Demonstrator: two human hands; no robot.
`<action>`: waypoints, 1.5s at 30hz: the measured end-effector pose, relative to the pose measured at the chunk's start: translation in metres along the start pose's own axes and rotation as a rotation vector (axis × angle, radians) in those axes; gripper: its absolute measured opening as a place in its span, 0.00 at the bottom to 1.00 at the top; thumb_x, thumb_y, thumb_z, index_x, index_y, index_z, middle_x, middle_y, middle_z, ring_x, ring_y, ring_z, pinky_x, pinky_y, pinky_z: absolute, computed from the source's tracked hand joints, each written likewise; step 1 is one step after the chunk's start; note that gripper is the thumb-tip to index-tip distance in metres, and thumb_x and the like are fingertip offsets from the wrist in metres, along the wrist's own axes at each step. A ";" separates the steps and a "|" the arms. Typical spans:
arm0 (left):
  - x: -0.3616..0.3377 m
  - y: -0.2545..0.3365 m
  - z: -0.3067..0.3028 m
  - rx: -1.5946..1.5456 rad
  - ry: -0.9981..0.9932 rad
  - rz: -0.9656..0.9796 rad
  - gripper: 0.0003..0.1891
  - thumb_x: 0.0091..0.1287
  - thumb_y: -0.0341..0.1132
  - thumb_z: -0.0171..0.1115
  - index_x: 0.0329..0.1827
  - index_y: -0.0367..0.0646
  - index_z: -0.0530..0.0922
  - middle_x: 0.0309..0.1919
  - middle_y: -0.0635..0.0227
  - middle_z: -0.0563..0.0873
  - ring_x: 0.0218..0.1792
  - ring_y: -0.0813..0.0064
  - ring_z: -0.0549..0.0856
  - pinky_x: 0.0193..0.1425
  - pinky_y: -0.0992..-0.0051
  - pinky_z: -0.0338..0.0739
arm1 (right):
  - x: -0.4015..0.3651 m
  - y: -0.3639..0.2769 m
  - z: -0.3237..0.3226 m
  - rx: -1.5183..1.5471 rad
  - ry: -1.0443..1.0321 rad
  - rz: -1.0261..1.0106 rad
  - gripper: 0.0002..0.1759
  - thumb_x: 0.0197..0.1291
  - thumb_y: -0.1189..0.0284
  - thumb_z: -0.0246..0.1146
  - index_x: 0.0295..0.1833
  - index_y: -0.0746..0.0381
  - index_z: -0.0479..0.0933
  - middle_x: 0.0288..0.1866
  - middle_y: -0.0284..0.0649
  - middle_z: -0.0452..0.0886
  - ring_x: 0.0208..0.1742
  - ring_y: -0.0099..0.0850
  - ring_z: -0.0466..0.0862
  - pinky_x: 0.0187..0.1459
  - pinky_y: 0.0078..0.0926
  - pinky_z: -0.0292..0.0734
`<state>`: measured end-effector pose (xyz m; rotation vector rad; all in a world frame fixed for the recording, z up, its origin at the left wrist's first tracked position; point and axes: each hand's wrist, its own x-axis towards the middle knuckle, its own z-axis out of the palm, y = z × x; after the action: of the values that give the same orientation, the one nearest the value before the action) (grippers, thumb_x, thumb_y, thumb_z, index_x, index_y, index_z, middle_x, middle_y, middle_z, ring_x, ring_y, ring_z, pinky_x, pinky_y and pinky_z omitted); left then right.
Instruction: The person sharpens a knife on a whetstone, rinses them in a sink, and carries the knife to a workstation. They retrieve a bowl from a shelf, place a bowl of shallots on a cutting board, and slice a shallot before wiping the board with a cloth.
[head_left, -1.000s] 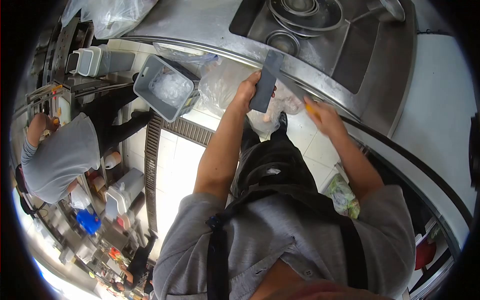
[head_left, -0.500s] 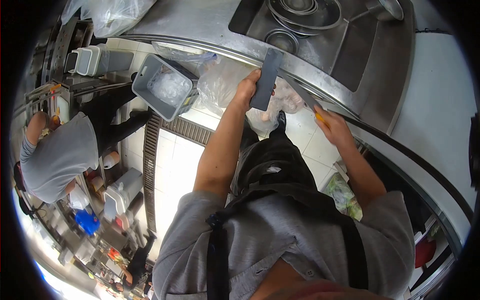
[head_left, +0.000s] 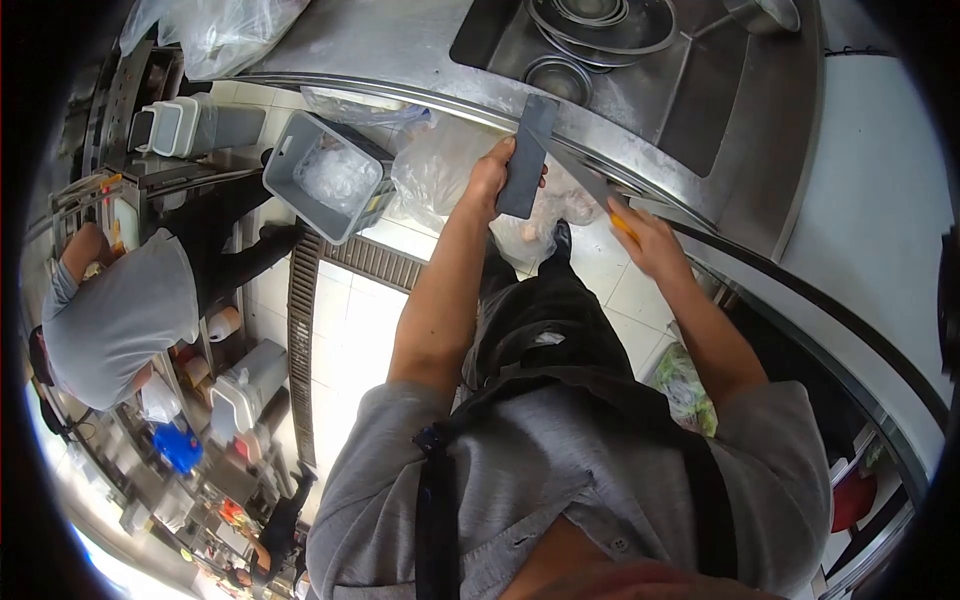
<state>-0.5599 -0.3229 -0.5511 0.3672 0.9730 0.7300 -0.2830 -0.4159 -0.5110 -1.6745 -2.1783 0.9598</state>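
Observation:
My left hand (head_left: pixel 489 183) grips a dark grey rectangular sharpening stone (head_left: pixel 527 157), held up on end in front of me. My right hand (head_left: pixel 647 244) holds a knife (head_left: pixel 585 180) by its yellow handle. The blade lies slanted against the stone's right side, near its top. Both hands are over the floor, just short of the steel counter edge (head_left: pixel 420 98).
A steel sink (head_left: pixel 620 70) with several metal bowls lies beyond the counter edge. A grey bin (head_left: pixel 325 177) and clear plastic bags (head_left: pixel 445 170) stand on the tiled floor. Another person in grey (head_left: pixel 120 310) works at the left beside shelves.
My right hand has slid the knife back up along the stone; the blade now crosses the stone near its top. The left hand has stayed nearly still.

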 end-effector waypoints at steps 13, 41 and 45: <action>-0.003 0.006 0.021 -0.128 0.184 0.484 0.28 0.72 0.38 0.58 0.73 0.47 0.59 0.54 0.64 0.78 0.52 0.67 0.82 0.53 0.58 0.79 | 0.061 -0.008 -0.014 1.134 0.299 0.393 0.18 0.72 0.62 0.56 0.59 0.63 0.72 0.31 0.41 0.79 0.19 0.27 0.78 0.20 0.24 0.72; 0.004 -0.015 -0.009 0.252 0.310 0.727 0.35 0.51 0.27 0.78 0.61 0.37 0.68 0.51 0.63 0.80 0.53 0.73 0.79 0.61 0.72 0.74 | 0.083 -0.027 0.007 0.889 0.017 0.502 0.15 0.70 0.60 0.58 0.39 0.62 0.71 0.20 0.37 0.74 0.11 0.29 0.73 0.12 0.30 0.67; 0.005 -0.019 -0.016 0.252 0.306 0.723 0.35 0.51 0.25 0.78 0.61 0.36 0.68 0.52 0.63 0.80 0.53 0.73 0.79 0.61 0.73 0.73 | 0.049 -0.035 0.031 1.040 -0.105 0.495 0.14 0.69 0.60 0.59 0.40 0.61 0.71 0.20 0.38 0.74 0.09 0.29 0.71 0.11 0.29 0.65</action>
<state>-0.5645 -0.3337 -0.5742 0.8709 1.2359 1.3495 -0.3431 -0.3864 -0.5226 -1.5663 -0.9018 1.8794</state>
